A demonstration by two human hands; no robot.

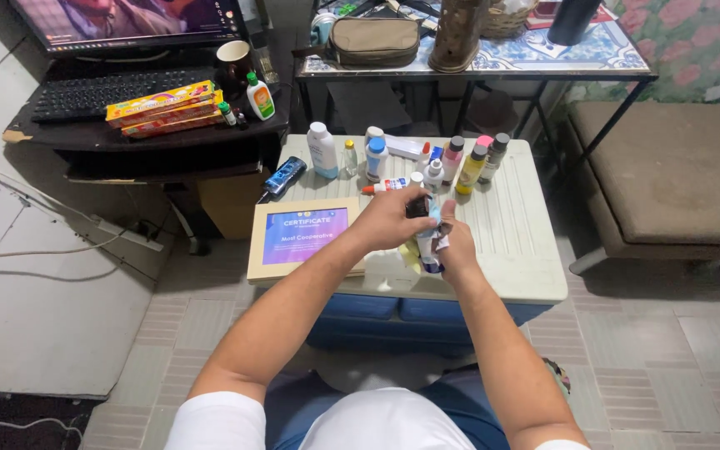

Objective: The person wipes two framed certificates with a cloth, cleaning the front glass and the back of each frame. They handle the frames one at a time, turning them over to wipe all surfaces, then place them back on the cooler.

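Observation:
My left hand (389, 218) grips the dark cap end of a small bottle (427, 250) over a white cooler lid (514, 242). My right hand (453, 242) holds the same bottle's body from the right, along with a bit of white paper or cloth. A framed certificate (302, 235) with a purple-blue print lies flat just left of my left hand. Behind my hands stands a cluster of several small bottles (452, 162), white, yellow and pink among them, plus a white tub (322, 150).
A dark desk (127, 133) at left carries a keyboard, monitor, mug, coloured boxes and a glue bottle. A glass-topped table (543, 58) behind holds a pouch and a basket. A brown cushioned bench (668, 175) stands at right. The floor is tiled.

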